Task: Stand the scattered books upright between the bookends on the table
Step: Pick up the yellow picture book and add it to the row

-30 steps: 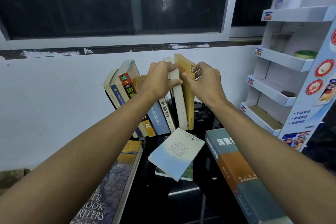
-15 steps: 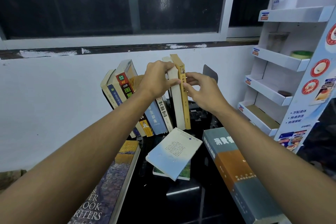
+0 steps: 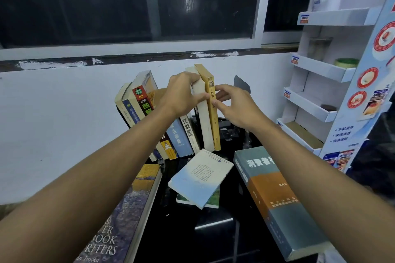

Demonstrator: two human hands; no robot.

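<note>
Yellow book (image 3: 211, 113) upright at right end of book row (image 3: 142, 102), far centre of table (image 3: 213, 241). We see right hand (image 3: 235, 107) pinching its spine, left hand (image 3: 181, 94) gripping the cream book (image 3: 204, 126) touching it. Bookend (image 3: 242, 83) just right, apart.

- Tan-yellow book (image 3: 212, 111), far
- Pale blue cover (image 3: 198, 179), middle
- Grey-and-orange banded thick book (image 3: 275, 198), right
- Purple-and-yellow painted cover (image 3: 128, 205), near left
- Glossy black table (image 3: 213, 239)

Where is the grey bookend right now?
Head view, right of centre: the grey bookend stands upright by the white wall, just behind the right hand, with a gap between it and the yellow book ending the standing row.
</note>
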